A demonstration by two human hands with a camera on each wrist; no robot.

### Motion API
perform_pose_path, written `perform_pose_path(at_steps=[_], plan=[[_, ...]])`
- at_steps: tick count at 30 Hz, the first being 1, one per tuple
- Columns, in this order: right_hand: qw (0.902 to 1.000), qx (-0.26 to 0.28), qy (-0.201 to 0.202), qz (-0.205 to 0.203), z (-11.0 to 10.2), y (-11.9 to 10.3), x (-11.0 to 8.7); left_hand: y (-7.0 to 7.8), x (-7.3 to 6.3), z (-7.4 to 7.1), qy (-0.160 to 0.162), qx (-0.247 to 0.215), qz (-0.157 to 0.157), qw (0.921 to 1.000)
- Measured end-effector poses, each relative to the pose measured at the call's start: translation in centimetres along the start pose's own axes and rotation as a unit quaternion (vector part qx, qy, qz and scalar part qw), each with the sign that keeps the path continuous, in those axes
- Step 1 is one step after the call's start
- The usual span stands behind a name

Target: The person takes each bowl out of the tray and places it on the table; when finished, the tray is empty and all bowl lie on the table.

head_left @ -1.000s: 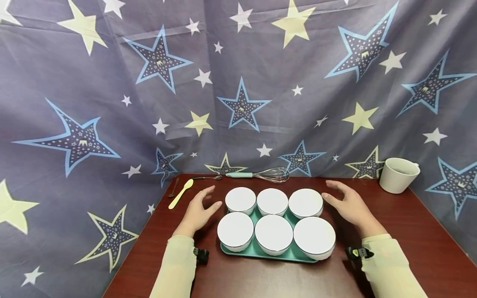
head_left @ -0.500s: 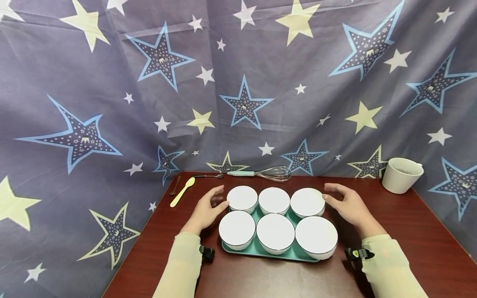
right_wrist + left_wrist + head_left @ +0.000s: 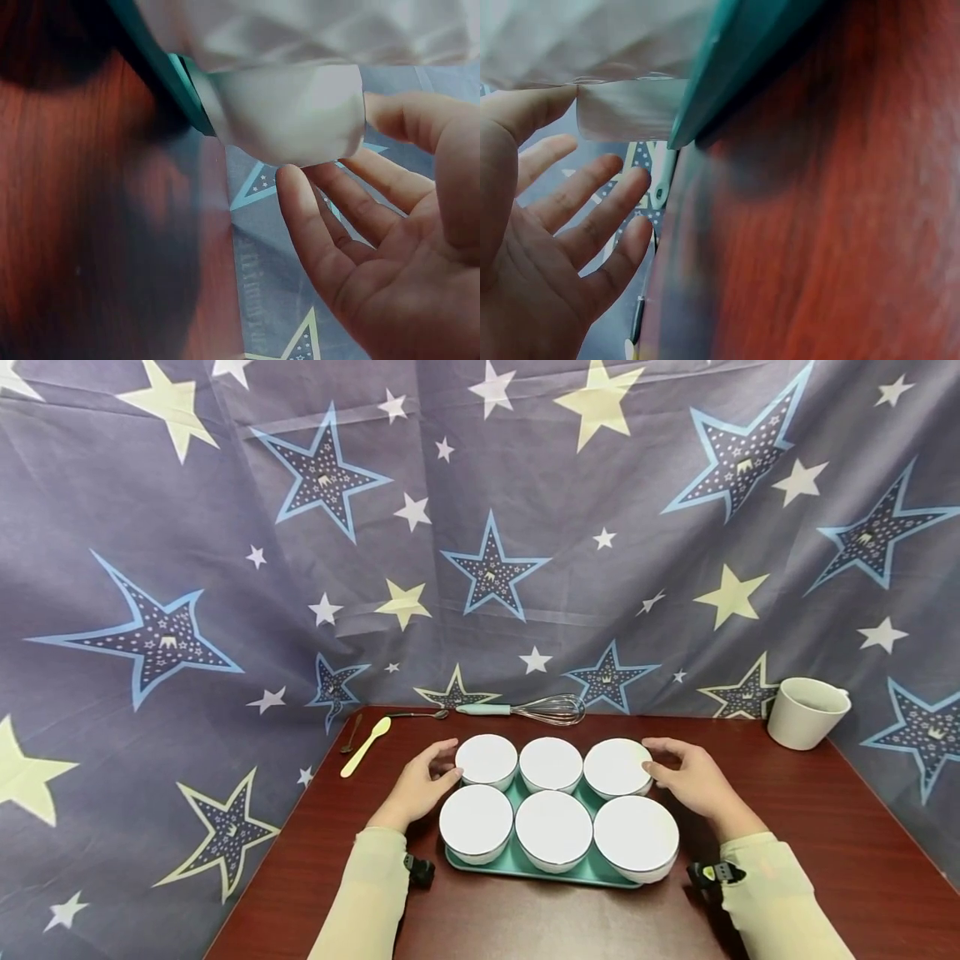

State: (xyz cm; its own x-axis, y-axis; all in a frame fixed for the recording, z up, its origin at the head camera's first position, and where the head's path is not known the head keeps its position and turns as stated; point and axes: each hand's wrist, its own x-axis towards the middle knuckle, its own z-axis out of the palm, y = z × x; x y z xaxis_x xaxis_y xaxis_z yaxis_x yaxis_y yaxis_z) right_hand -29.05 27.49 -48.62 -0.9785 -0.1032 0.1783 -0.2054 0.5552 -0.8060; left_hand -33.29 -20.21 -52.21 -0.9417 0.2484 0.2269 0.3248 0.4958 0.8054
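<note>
Sitting between left hand [image 3: 415,787], right hand [image 3: 699,781] — rear bowls [image 3: 551,764], outer rims beside thumbs [image 3: 544,107].

In the right wrist view, you are looking at a grey-blue, star-printed fabric curtain [image 3: 262,240] that is carrying faint lettering [image 3: 256,300], too dim to make out. In the head view, its dark, five-pointed stars [image 3: 497,564] outlined in blue or yellow are bearing small crown signs [image 3: 490,577].
</note>
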Motion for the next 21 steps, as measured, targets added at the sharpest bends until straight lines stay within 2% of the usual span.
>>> perform_pose_path(at_steps=[6, 13, 17, 21], plan=[[0.9994, 0.024, -0.007, 0.025, 0.21, -0.38, -0.14, -0.31, -0.02, 0.23, -0.008, -0.008, -0.002, 0.9999], [0.9942, 0.091, -0.031, 0.049, 0.52, -0.36, -0.26, -0.37, -0.19, 0.32, -0.015, -0.008, -0.013, 0.9998], [0.9927, 0.104, -0.025, 0.056, 0.53, -0.3, -0.23, -0.47, -0.13, 0.36, -0.015, -0.013, -0.014, 0.9997], [0.992, 0.108, -0.023, 0.062, 0.37, -0.28, -0.19, -0.51, -0.01, 0.39, -0.012, -0.019, -0.002, 0.9997]])
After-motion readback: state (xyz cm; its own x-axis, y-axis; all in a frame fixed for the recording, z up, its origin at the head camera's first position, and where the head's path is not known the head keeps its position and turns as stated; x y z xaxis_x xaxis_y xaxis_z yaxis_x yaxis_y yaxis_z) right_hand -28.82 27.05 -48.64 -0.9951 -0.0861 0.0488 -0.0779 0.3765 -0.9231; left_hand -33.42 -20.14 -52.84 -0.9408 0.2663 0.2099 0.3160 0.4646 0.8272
